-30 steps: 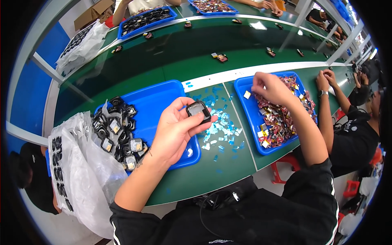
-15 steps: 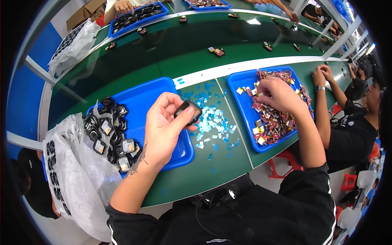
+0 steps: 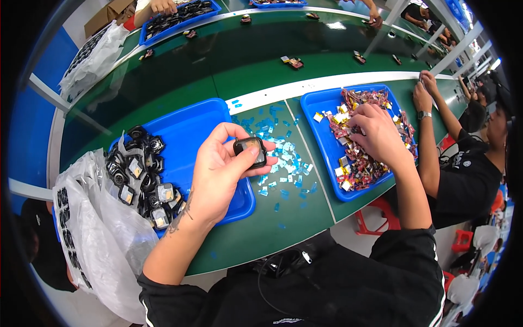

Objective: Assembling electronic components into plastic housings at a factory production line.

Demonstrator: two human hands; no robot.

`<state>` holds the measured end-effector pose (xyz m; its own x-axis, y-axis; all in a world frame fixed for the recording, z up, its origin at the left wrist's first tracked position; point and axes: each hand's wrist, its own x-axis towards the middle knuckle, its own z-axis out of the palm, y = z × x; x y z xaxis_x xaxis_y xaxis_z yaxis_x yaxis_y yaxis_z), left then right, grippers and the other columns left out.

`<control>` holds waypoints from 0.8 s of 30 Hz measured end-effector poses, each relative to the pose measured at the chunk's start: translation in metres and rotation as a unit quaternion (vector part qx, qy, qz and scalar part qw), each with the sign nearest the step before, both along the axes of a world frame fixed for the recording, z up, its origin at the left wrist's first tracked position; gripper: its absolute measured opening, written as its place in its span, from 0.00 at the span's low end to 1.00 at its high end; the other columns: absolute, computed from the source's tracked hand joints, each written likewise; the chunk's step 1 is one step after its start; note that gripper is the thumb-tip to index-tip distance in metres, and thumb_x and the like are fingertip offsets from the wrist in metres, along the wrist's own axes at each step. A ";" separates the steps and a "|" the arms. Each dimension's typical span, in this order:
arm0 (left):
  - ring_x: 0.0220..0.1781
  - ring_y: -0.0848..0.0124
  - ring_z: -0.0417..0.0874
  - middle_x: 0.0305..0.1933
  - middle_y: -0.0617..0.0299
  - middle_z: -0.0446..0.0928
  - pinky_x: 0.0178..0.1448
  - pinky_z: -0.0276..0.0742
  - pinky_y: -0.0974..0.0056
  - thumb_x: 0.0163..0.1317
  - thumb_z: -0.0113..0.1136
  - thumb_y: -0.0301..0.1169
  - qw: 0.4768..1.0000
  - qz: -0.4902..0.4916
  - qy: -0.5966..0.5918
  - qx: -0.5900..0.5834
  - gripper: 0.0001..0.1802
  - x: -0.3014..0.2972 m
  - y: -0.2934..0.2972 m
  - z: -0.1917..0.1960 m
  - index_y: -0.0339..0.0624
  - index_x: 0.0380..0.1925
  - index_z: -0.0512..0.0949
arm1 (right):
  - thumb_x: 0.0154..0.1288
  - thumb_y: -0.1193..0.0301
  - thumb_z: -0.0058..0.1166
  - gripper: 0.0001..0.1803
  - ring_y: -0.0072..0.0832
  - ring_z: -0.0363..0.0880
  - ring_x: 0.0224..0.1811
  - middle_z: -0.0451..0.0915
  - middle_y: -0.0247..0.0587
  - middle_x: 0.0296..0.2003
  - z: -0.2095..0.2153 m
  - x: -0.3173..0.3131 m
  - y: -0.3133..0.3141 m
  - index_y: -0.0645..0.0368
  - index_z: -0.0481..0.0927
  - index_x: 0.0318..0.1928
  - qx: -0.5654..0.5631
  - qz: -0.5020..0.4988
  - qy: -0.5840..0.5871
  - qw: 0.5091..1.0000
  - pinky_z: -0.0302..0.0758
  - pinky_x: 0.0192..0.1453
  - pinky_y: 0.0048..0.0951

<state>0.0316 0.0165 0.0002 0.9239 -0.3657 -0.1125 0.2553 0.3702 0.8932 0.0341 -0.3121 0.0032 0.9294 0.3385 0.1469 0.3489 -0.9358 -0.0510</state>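
Between the thumb and fingers of my left hand (image 3: 220, 163) is a small black square watch-like case (image 3: 249, 153), its open side turned up and something tan showing inside. That hand hovers over the right edge of the left blue tray (image 3: 204, 117). My right hand (image 3: 380, 136) reaches into the right blue tray (image 3: 321, 144), fingers bent down into a heap of small circuit boards (image 3: 366, 163) with silver and yellow battery-like pieces. What its fingertips pinch is hidden. Several more black cases (image 3: 147, 169) lie at the left of the left tray.
Blue and white film tabs (image 3: 286, 158) lie scattered between the trays on the green table (image 3: 256, 234). A clear plastic bag (image 3: 103, 218) drapes over the left tray. Beyond a white rail (image 3: 272, 94), boards (image 3: 294, 62) sit on a green belt. A co-worker's hands (image 3: 425, 90) are at right.
The case in my left hand has tilted so its open side shows more. My right hand has shifted slightly among the circuit boards, fingers bent further down. The right co-worker's hands have risen.
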 end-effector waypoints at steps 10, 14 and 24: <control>0.46 0.68 0.83 0.47 0.56 0.79 0.46 0.81 0.67 0.70 0.54 0.29 0.995 -0.041 -0.041 0.084 0.16 -0.001 -0.003 0.000 0.41 0.56 0.71 | 0.58 0.79 0.60 0.06 0.35 0.78 0.38 0.80 0.40 0.32 0.016 -0.011 0.012 0.63 0.79 0.38 0.266 0.016 0.074 0.961 0.74 0.44 0.35; 0.48 0.73 0.78 0.48 0.61 0.75 0.51 0.76 0.69 0.66 0.59 0.28 0.975 -0.064 -0.152 0.147 0.13 -0.002 -0.004 -0.009 0.39 0.50 0.80 | 0.57 0.81 0.60 0.08 0.31 0.76 0.37 0.80 0.39 0.32 0.036 -0.024 0.034 0.62 0.84 0.39 0.309 0.107 0.129 0.936 0.73 0.44 0.32; 0.45 0.70 0.79 0.47 0.58 0.74 0.49 0.76 0.65 0.50 0.73 0.24 0.928 -0.075 -0.286 0.227 0.10 -0.022 -0.018 -0.004 0.40 0.35 0.86 | 0.57 0.84 0.64 0.12 0.13 0.78 0.34 0.82 0.35 0.35 0.024 -0.044 0.100 0.65 0.79 0.42 0.603 0.049 0.245 0.758 0.73 0.37 0.15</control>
<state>0.0099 -0.0012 -0.0037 0.8221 -0.5302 0.2076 -0.2912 -0.0783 0.9534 -0.0103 -0.2122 0.0268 0.9514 0.3039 0.0502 0.0769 -0.0766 -0.9941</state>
